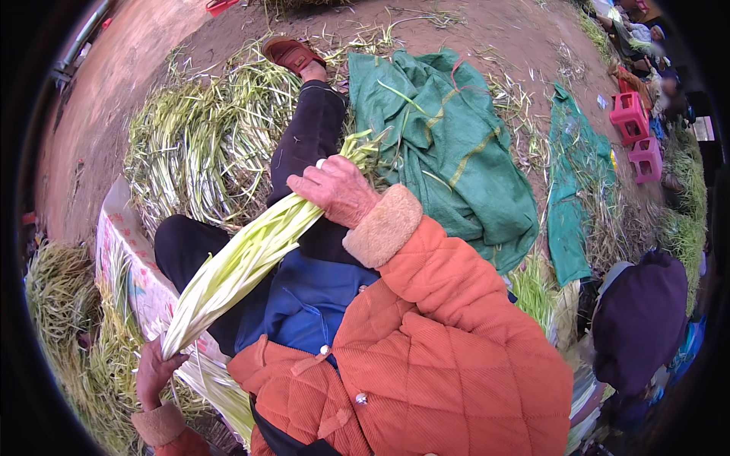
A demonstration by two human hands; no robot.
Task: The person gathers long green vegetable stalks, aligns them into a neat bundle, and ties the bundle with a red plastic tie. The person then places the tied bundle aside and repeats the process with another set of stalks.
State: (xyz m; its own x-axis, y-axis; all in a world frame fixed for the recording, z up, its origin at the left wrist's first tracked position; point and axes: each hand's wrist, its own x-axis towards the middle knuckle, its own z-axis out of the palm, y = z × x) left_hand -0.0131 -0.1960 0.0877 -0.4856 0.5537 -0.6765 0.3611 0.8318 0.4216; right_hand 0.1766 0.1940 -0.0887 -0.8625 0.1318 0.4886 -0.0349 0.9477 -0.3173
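A bunch of long pale-green stalks (243,262) lies slanted across my lap, its leafy tips toward the upper right and its whiter ends toward the lower left. My right hand (334,190) is closed around the bunch near the greener tips. At the opposite end, my left hand (157,372) grips the pale ends, fingers wrapped underneath and partly hidden. More white-stemmed stalks (220,387) lie beneath, beside my left forearm. A large heap of similar stalks (205,144) spreads on the ground beyond my bent knee.
A crumpled green cloth sack (449,144) lies right of my outstretched leg, with another green sack (570,182) farther right. A flowered sheet (125,258) and piled greens (65,304) are at left. Pink stools (630,118) stand far right. A person in a dark hood (642,319) sits close on my right.
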